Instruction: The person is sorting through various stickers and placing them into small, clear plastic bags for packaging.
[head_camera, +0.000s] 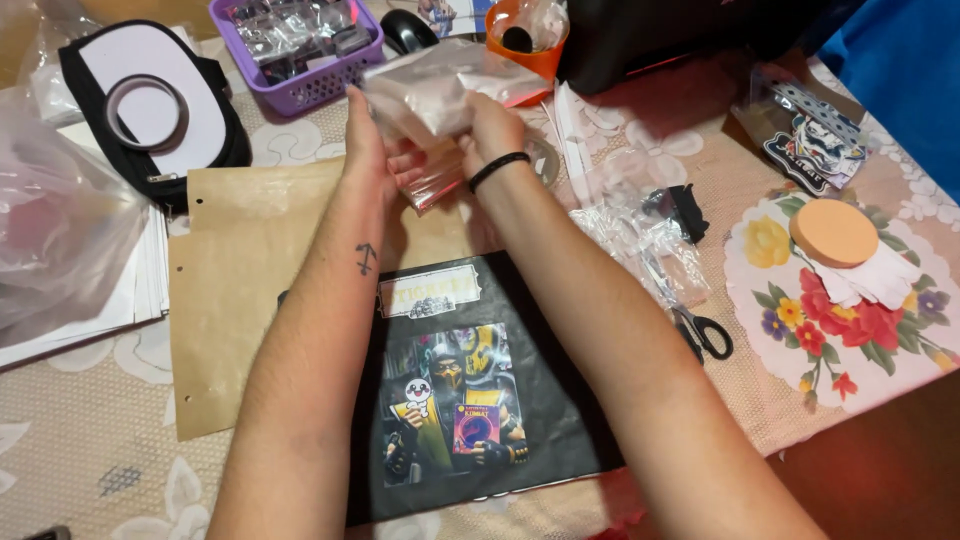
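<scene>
In the upper middle of the frame, your left hand (372, 150) and right hand (490, 135) both pinched a clear, crumpled plastic bag (435, 95), blurred, held above the brown envelope (250, 270) and black album (470, 390).

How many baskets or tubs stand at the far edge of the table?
2. A purple basket stands beyond the left hand; an orange tub stands beyond the right hand. Both hands hold a clear plastic bag. Others may be out of view.
</scene>
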